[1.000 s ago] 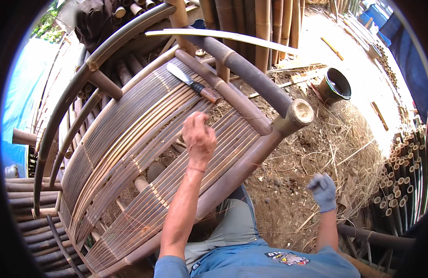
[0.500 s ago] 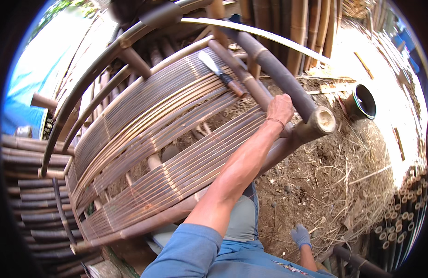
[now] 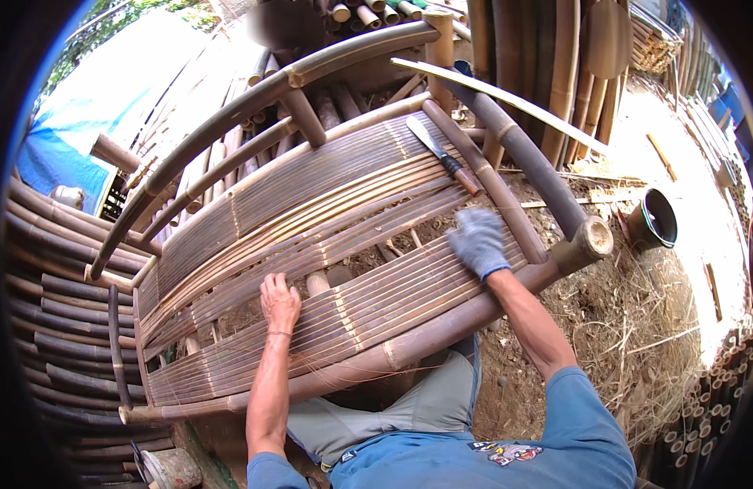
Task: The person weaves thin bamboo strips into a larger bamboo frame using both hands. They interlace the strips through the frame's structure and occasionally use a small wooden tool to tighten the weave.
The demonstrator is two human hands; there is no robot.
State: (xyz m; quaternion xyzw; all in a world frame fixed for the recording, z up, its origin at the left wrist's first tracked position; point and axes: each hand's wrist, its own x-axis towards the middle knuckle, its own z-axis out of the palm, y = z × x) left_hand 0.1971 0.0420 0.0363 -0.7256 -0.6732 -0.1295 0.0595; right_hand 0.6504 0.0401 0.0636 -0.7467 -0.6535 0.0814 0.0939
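Observation:
A bamboo bench with a seat of narrow dark slats stands before me. My bare left hand is over the left-middle of the seat, at the edge of the gap between slat groups; its fingers are slightly bent and apart, holding nothing I can see. In a grey knitted glove, my right hand lies over the slats near the seat's right end, fingers stretched out and a little blurred. Just beyond it, a knife with a pale blade and brown-black handle rests on the seat. Thin reddish strands lie across the front slats.
A long pale bamboo strip lies across the bench's right back corner. To the right stands a dark bucket on ground strewn with fibres. Stacked bamboo poles fill the left side; a whitish container stands lower left.
My left hand has left the bench's right armrest and moved left over the slats. My gloved right hand has come up from the lower right onto the seat.

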